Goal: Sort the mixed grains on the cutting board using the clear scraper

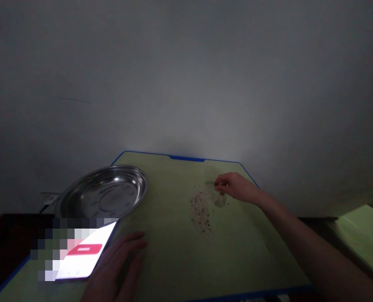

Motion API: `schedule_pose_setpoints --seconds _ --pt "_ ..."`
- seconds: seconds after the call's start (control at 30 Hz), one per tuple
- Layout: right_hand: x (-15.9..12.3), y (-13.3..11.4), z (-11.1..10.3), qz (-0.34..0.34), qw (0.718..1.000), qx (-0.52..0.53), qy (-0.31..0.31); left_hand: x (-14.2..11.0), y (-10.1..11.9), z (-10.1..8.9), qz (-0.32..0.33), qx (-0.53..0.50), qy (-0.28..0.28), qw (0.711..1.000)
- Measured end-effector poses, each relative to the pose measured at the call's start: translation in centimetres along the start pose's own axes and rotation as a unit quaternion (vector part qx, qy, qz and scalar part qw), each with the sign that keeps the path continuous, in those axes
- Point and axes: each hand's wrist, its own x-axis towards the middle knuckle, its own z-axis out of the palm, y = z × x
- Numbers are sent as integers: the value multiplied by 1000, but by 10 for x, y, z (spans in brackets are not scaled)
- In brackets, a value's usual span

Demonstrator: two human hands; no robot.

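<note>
Smartphone (pixel 94 251), screen lit, towards the table's (pixel 174 268) near left corner; stainless-steel basin (pixel 111 199), by the left edge; left hand (pixel 115 260), fingers loosely apart, beside the smartphone; pale grains (pixel 201 209) with dark specks, scattered mid-table; right hand (pixel 233 185), fingertips drawn together, grip unclear, at a blurred translucent item (pixel 219 200), towards the far right corner.

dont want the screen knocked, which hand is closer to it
The left hand, with its fingers reaching forward right beside the lit screen. The right hand is on the far side of the scattered grains, fingertips bunched, well away from it.
</note>
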Motion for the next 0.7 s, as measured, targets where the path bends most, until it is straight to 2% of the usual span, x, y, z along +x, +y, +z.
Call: schedule_pose_setpoints --seconds 0.13,0.27,0.4,0.53,0.7 --pt "-1 -26 8 -90 988 -120 44 -1 1 1 -1 -6 31 1000" --pt "-14 -40 28 -158 961 -220 50 0 3 0 -7 -6 13 1000" --pt "-36 -29 40 -201 939 -276 47 1 7 -1 -15 9 18 1000" --pt "-66 -12 45 -221 927 -298 46 3 12 -2 -8 10 26 1000" --pt "-98 -2 30 -219 920 -321 60 7 18 -5 9 25 39 999"
